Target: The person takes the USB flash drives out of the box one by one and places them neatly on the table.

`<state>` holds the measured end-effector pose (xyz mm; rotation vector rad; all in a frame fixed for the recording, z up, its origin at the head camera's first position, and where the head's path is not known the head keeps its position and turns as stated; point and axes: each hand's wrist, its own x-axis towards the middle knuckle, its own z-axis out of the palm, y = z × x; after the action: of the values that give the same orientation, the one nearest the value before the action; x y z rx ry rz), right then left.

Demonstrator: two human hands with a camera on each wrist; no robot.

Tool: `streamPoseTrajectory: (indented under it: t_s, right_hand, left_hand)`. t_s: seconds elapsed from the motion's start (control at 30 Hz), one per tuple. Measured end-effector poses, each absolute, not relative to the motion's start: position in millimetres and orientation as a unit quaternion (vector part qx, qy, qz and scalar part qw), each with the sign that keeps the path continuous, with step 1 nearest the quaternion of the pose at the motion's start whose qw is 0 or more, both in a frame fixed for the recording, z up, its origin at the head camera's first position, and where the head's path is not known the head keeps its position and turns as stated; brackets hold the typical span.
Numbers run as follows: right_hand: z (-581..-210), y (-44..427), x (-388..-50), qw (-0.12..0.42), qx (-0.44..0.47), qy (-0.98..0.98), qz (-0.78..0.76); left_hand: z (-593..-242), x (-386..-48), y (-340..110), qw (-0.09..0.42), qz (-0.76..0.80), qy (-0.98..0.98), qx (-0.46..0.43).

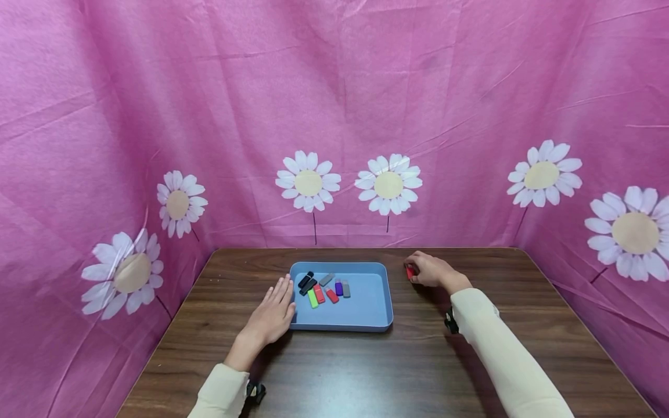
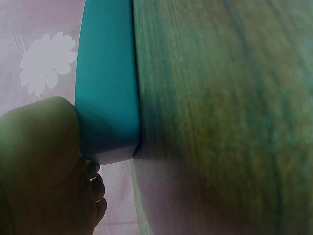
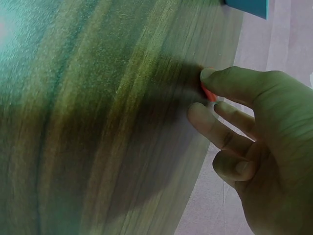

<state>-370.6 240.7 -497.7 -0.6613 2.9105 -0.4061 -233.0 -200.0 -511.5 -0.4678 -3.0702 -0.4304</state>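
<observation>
Sleeves point(image 1: 517, 363): pale, matte cloth; dark device point(image 1: 256, 392) at each wrist.
Tabletop point(image 1: 345, 371): brown wood grain, satin sheen at the near middle, rounded far corners.
Backdrop point(image 1: 334, 87): pink creased cloth on three sides, printed with white daisies point(image 1: 308, 183).
Tray point(image 1: 368, 302): blue, smooth, rectangular, rounded corners, raised walls.
Tray contents: small oblong sticks point(image 1: 312, 298), black, grey, red, green and purple, grouped toward the left.
Left grip point(image 1: 272, 313): fingers extended, laid against the tray's left wall.
Right grip point(image 1: 431, 271): thumb and fingers pinching a red stick point(image 1: 410, 272).
Red stick position: right of the tray, apart from it, near the tabletop's far edge.
</observation>
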Motion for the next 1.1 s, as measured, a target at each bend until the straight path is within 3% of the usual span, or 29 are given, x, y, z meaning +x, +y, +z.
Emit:
streamPoseTrajectory:
  t_s: [0.27, 0.53, 1.1]
  right_hand:
    - [-488.2, 240.4, -369.0, 0.056, -0.227, 0.963, -0.135]
    - [-470.1, 229.2, -369.9, 0.008, -0.26, 0.955, -0.144]
    - [-422.7, 153.2, -355.3, -0.044, -0.341, 0.934, -0.092]
  left_hand:
    - [-512.2, -233.8, -200.1, -0.001, -0.139, -0.979, -0.149]
    - [-513.4, -234.1, -201.6, -0.003, -0.139, -0.979, -0.149]
    - [-511.6, -232.9, -200.9, -0.002, -0.146, -0.978, -0.149]
